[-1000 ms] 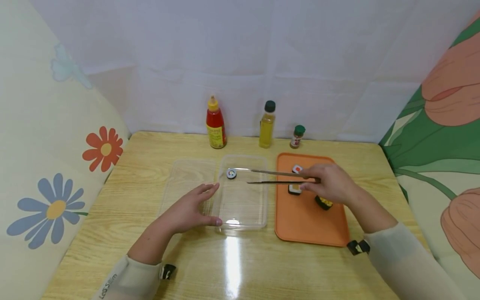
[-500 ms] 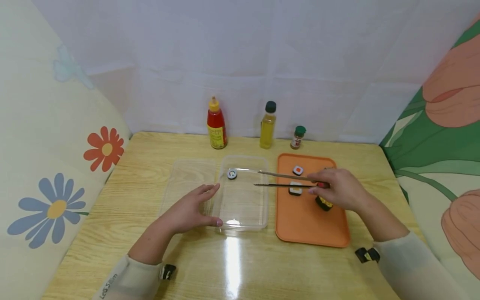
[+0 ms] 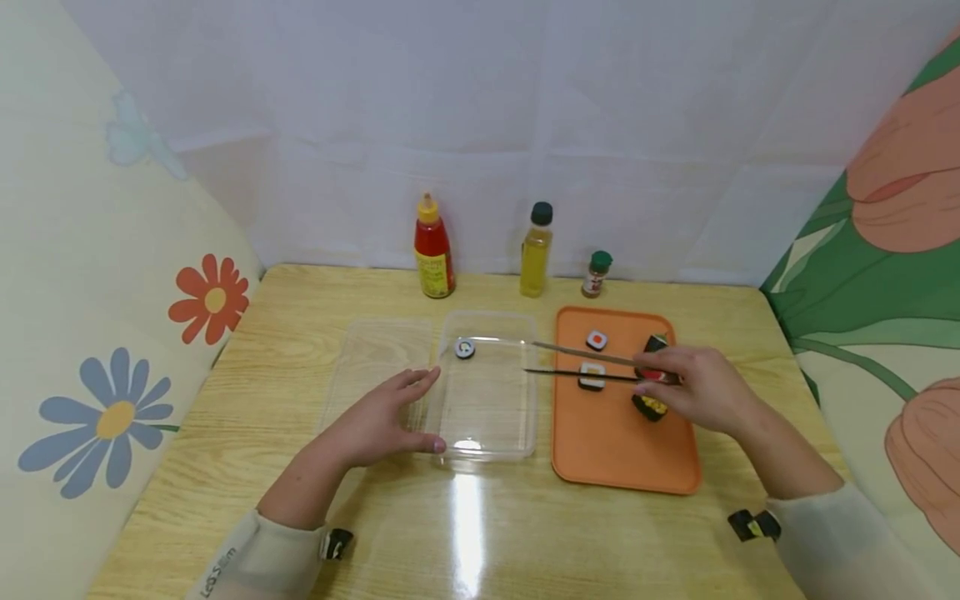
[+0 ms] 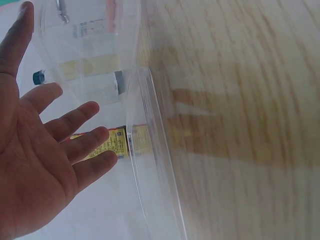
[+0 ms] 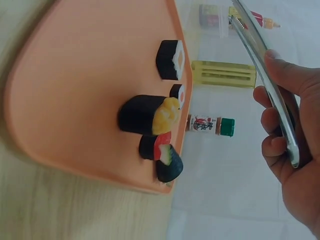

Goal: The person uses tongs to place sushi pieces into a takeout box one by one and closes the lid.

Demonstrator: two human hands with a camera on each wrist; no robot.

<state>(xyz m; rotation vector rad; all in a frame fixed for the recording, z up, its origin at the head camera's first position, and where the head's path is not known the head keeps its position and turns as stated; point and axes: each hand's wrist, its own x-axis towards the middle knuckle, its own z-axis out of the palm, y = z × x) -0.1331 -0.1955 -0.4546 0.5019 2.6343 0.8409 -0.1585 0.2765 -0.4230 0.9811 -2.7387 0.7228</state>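
One clear box (image 3: 487,408), faintly visible; left hand (image 3: 384,421) perhaps touching it.

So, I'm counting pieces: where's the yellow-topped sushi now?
In the head view, the yellow-topped sushi sits on the right half of the orange tray, near the right hand; in the right wrist view, beside the red-topped piece.

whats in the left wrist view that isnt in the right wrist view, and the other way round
Only the left wrist view: the left hand, fingers spread.

Only the right wrist view: the right hand gripping the tongs, the yellow-topped sushi piece and the red-topped piece.

Both: the sauce bottle with its yellow label, and the oil bottle. The clear container is prominent in the left view but hard to make out in the right.
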